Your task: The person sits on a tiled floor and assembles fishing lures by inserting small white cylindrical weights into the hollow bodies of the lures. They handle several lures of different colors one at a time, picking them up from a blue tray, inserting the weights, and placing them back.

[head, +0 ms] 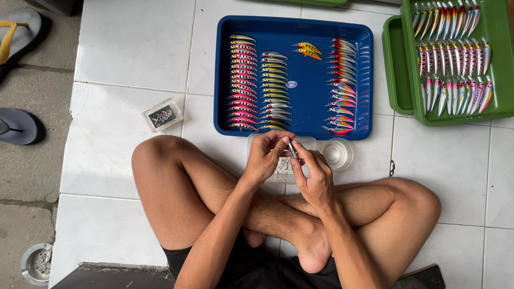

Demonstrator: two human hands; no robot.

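Note:
I sit cross-legged on white floor tiles. My left hand and my right hand meet over a clear plastic box and both pinch a small silvery fishing lure between the fingertips. Just beyond them lies a blue tray with rows of painted fishing lures: a red-pink column at the left, a yellow-green column in the middle, multicoloured ones at the right and two yellow lures near the top.
A green tray holding several rows of lures stands at the upper right. A clear round cup sits right of my hands. A small clear case lies to the left. Sandals and an ashtray are at the left edge; a phone lies by my knee.

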